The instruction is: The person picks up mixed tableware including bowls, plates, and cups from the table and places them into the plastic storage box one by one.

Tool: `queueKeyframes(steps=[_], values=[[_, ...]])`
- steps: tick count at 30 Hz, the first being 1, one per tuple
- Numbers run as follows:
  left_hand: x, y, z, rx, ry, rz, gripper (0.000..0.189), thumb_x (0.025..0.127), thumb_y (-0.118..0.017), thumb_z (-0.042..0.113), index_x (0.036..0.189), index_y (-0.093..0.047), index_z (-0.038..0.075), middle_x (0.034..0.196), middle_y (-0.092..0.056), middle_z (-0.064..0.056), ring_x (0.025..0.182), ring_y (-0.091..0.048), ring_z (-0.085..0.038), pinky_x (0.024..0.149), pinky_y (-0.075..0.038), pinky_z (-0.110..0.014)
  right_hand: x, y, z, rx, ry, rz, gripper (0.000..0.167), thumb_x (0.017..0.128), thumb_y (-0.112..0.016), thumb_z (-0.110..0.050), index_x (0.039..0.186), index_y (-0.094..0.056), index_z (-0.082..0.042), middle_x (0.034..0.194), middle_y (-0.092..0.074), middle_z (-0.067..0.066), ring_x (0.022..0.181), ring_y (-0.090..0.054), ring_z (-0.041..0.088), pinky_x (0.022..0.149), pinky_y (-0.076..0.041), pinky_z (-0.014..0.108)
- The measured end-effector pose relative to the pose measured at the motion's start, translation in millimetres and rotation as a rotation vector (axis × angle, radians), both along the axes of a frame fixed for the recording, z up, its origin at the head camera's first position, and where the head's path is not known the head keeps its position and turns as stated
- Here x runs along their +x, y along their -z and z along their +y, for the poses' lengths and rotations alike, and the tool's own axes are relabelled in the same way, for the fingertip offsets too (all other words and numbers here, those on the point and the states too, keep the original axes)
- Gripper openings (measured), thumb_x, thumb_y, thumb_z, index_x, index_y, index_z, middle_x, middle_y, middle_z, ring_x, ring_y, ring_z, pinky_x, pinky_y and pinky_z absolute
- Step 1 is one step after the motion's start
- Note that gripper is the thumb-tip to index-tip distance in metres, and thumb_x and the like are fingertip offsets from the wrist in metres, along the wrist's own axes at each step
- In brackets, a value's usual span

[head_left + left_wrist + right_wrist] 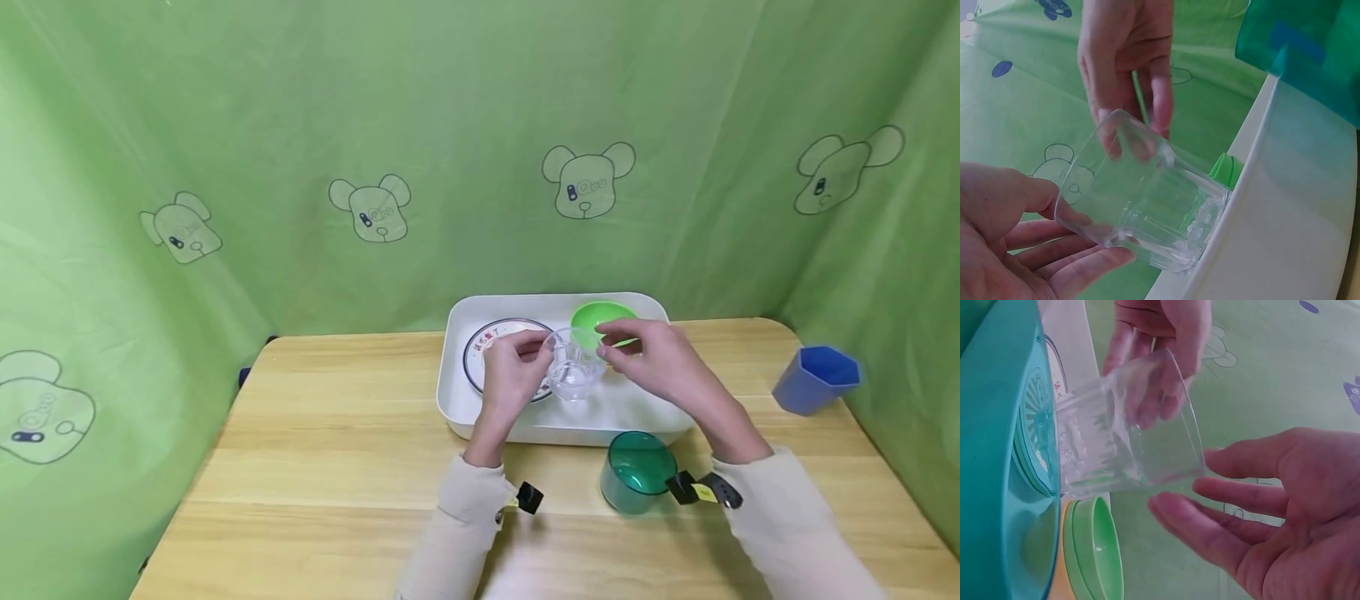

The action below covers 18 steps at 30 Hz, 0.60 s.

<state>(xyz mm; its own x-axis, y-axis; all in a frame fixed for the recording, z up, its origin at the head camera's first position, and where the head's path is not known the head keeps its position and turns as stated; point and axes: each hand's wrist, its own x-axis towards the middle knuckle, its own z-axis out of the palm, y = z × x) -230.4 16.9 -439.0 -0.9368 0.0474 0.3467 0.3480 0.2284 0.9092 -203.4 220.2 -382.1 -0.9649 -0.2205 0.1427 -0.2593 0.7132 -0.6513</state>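
A clear, faceted plastic cup (573, 375) is held over the white tray (630, 412), tilted in both wrist views. My left hand (512, 367) pinches its rim from the left, thumb on one side and fingers along the outer wall (1100, 228). On the opposite side my right hand (656, 354) pinches a corner of the rim between its fingertips, the other fingers spread beside the cup. Under the hands, a white plate (480, 342) with a dark edge and red lettering lies in the tray. A bright green bowl (600, 312) sits behind the cup.
A see-through teal cup (637, 475) stands on the wooden table (337, 467) before the tray, near the right sleeve. At the far right is a blue hexagonal cup (813, 383). Something orange (1062, 569) shows beside the green bowl. Green curtain (465, 108) surrounds the table.
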Motion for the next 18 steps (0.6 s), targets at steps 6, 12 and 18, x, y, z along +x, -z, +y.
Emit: queueKeyframes(steps=[6,12,18], values=[[4.6,-3.0,3.8,-0.041,0.007,-0.005,0.016,0.092,-0.07,0.0,0.104,-0.077,-0.006,0.096,-0.077,-0.016,0.085,-0.076,-0.018,0.075,-0.059,-0.016,-2.7,-1.0,-5,0.033,0.008,0.013,0.028,0.095,-0.069,-0.004,0.121,-0.071,0.007,0.11,-0.073,0.024,0.098,-0.07,0.039,0.081,-0.063,0.049],[9.1,-6.5,8.6,-0.111,0.003,0.026,0.018,0.089,-0.069,-0.003,0.105,-0.077,-0.003,0.098,-0.077,-0.014,0.087,-0.076,-0.017,0.078,-0.062,-0.022,-2.8,-4.2,-2,0.061,0.033,0.008,0.027,0.095,-0.07,-0.004,0.12,-0.071,0.007,0.111,-0.072,0.025,0.099,-0.07,0.04,0.08,-0.063,0.049],[12.8,-10.1,6.4,-0.16,0.08,0.01,0.021,0.093,-0.067,0.0,0.113,-0.075,-0.002,0.106,-0.076,-0.014,0.093,-0.074,-0.017,0.085,-0.061,-0.026,-2.1,-2.8,3,0.086,0.041,-0.006,0.026,0.094,-0.071,-0.003,0.118,-0.072,0.006,0.108,-0.073,0.024,0.097,-0.07,0.039,0.079,-0.063,0.05]])
